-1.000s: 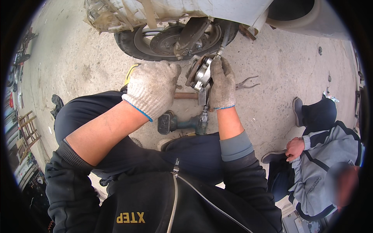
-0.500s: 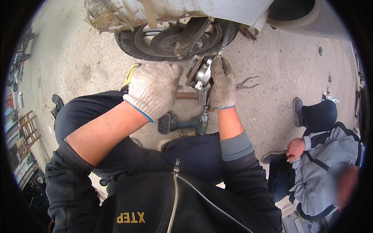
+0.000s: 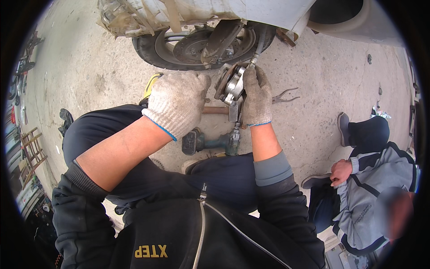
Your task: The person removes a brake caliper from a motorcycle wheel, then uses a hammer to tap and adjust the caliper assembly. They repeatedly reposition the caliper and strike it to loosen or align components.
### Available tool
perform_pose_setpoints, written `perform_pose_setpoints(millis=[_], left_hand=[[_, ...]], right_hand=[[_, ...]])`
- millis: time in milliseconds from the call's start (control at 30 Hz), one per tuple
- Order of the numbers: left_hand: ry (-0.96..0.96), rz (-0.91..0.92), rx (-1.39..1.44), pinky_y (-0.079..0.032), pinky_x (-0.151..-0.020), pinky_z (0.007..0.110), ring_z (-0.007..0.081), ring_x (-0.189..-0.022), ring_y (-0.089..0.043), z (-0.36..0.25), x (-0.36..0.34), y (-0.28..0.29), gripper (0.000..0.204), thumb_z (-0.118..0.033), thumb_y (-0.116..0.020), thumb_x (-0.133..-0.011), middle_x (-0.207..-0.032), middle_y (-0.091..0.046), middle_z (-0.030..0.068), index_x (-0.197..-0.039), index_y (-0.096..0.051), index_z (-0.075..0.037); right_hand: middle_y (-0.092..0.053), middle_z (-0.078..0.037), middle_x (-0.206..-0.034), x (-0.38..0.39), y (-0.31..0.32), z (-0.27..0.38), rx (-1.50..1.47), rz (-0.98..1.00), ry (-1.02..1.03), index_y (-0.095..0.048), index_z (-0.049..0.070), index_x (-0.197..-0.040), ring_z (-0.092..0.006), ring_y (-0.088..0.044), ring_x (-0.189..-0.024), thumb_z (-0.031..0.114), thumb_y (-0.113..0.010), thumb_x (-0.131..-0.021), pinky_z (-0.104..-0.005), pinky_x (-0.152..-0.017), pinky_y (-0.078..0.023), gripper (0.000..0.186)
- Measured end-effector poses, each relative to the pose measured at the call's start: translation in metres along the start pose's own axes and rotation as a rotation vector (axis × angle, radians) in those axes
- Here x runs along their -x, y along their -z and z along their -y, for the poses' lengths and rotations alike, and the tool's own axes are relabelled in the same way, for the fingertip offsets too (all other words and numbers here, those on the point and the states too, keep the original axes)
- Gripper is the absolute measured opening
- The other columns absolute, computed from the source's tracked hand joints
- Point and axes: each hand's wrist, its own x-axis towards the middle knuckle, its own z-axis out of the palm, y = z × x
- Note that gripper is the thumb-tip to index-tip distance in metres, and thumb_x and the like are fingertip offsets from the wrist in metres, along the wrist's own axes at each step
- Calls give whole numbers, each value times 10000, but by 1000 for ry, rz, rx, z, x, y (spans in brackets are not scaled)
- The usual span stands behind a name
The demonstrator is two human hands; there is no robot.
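Observation:
My right hand (image 3: 257, 96), in a knitted work glove, grips a silver brake caliper (image 3: 234, 87) with rusty brown plates on its left side. A hose with a metal fitting (image 3: 254, 58) runs from the caliper up beside the wheel (image 3: 148, 51). To the left of the caliper, my left hand (image 3: 177, 103), gloved too, is closed in a fist; its fingertips and anything inside them are hidden. Below both hands a hammer (image 3: 216, 110) with a wooden handle lies on the ground, partly covered.
A teal cordless power tool (image 3: 215, 142) lies before my knees, and pliers (image 3: 283, 96) lie right of my right hand. White taped bodywork (image 3: 201, 11) overhangs the wheel. At the right a person in a grey jacket (image 3: 376, 184) sits low. A yellow object (image 3: 153, 83) shows behind my left hand.

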Motion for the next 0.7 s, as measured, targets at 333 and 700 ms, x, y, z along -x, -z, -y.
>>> perform_pose_setpoints(millis=[333, 700], left_hand=[[-16, 14, -8, -593, -808, 509, 396, -924, -739, 0, 0, -1, 318, -202, -799, -853, -969, -735, 185, -1142, -723, -93], [16, 58, -8, -593, -816, 511, 402, -932, -737, -1, -2, 2, 322, -219, -796, -857, -974, -730, 191, -1144, -722, -95]], right_hand=[[-712, -90, -1181, 0, -1, 1, -3, 1, 6, -616, -27, -1366, -158, -719, -1008, 341, -590, -1143, -324, -850, -629, 431], [-709, -97, -1208, 1, 0, 2, -27, 7, -19, -595, -43, -1389, -162, -714, -1037, 337, -611, -1135, -329, -888, -617, 457]])
